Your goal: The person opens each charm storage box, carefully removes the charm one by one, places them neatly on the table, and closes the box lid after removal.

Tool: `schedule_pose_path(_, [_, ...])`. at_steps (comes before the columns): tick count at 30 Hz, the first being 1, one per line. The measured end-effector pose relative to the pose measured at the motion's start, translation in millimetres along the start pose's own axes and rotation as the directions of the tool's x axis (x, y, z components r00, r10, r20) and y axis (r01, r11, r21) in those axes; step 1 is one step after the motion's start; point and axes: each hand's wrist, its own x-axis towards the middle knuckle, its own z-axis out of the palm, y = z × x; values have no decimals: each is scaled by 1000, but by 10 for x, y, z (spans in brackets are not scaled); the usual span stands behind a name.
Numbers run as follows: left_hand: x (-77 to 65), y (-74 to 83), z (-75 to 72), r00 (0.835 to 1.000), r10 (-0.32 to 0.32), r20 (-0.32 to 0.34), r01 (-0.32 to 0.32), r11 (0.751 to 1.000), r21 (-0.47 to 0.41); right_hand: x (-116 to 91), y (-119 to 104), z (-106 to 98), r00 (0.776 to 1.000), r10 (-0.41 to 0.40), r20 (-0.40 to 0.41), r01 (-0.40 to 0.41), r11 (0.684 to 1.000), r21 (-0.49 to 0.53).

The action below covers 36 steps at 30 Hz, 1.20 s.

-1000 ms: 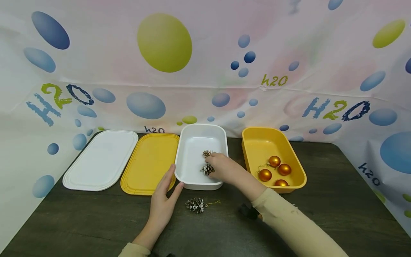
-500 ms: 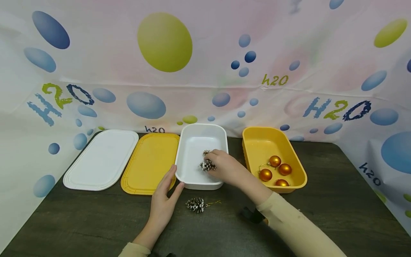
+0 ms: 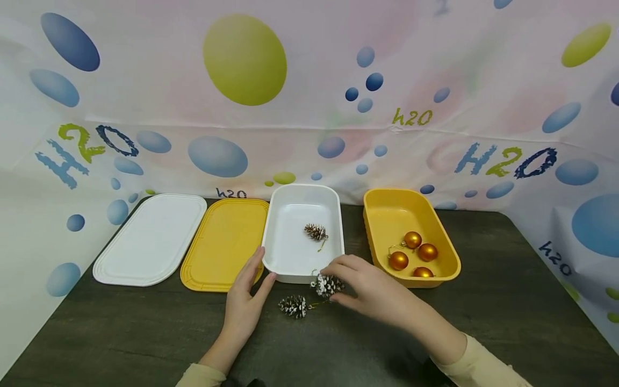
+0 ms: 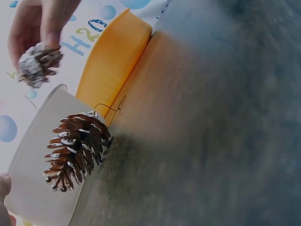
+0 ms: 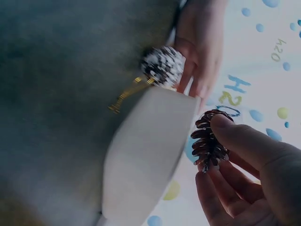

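Note:
My right hand (image 3: 369,287) pinches a snow-tipped pine cone (image 3: 326,285) between thumb and fingers, held above the front right corner of the white container (image 3: 278,263). In the right wrist view that held cone (image 5: 210,141) shows clear of the container's rim. My left hand (image 3: 245,301) rests its straight fingers and thumb against the container's front left corner. On the table before the container lies a second pine cone (image 3: 293,306) with a gold string, large in the left wrist view as a cone (image 4: 77,150). Inside the container sits a third pine cone (image 3: 315,231).
To the right stands a yellow container (image 3: 387,215) holding several orange-gold baubles (image 3: 427,252). On the left lie a white lid (image 3: 151,239) and a yellow lid (image 3: 227,242), flat on the dark table (image 3: 145,333). A printed sheet (image 3: 309,80) hangs behind.
My right hand has lifted the pine cone out of the white container and brought it toward me, over the front edge. The left hand stays at the container's corner.

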Motion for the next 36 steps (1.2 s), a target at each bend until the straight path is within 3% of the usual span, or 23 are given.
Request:
schedule_pose_path(6, [4, -25, -3, 1000, -7, 2, 7, 1000, 11, -114, 19, 134, 998, -35, 50, 35, 999, -1])
schedule_pose_path(18, [4, -20, -3, 1000, 11, 7, -11, 1000, 4, -146, 53, 292, 988, 17, 155, -16, 1000, -8])
schedule_pose_path(36, [11, -48, 4, 1000, 26, 5, -26, 1000, -11, -152, 80, 322, 981, 31, 192, -35, 999, 17])
